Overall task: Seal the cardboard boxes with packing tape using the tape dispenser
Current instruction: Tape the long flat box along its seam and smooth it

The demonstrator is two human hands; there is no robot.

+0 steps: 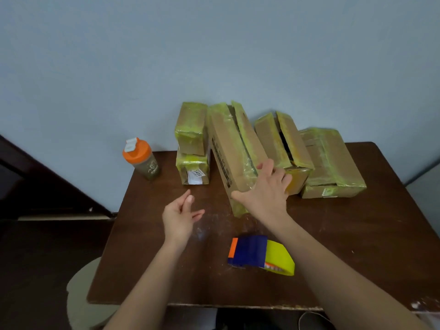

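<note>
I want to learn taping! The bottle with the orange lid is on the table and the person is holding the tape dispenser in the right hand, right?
Not quite. In the head view the tape dispenser lies on the table; the right hand touches a tall cardboard box.

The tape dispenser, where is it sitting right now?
In the head view the tape dispenser lies untouched on the brown table, near its front edge, between the person's forearms and just in front of the long cardboard box that the right hand touches.
</note>
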